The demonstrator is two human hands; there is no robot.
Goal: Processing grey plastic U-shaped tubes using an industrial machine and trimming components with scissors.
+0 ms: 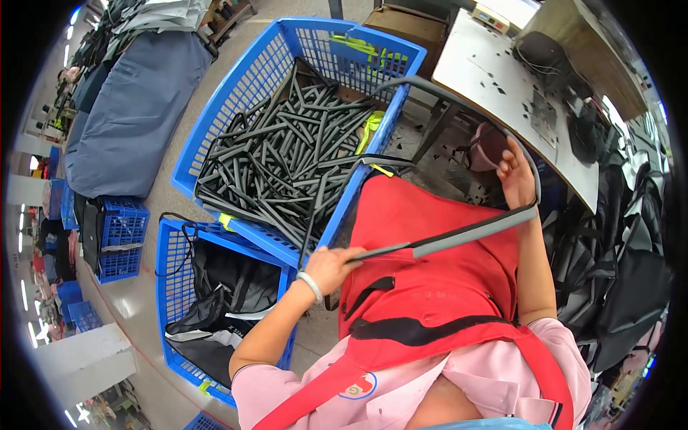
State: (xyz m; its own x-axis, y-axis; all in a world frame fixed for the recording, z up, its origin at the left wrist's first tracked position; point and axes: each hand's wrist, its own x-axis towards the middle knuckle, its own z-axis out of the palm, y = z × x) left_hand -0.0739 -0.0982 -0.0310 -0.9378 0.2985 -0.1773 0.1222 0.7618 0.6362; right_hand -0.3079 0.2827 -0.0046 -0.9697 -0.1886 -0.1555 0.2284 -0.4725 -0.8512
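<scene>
A long grey-and-black strap (473, 233) is stretched across my red apron (430, 215). My left hand (331, 269), wearing a white wristband, pinches its left end, near the corner of a large blue basket (188, 154). At the right, the strap crosses my right wrist and bends round the outer side of my right hand (516, 175). The fingers of that hand are apart and loosely curled, with nothing seen between them. From there the strap curves back past the table's edge to the basket. Many short grey-and-black strips (279, 143) lie heaped inside the basket.
A second blue basket (163, 251) holding black fabric pieces stands at lower left. To the right is a white worktable (473, 57) with dark scraps, a pink bin (489, 147) under it. Black material (609, 287) is piled at right; a blue-grey covered stack (143, 107) stands far left.
</scene>
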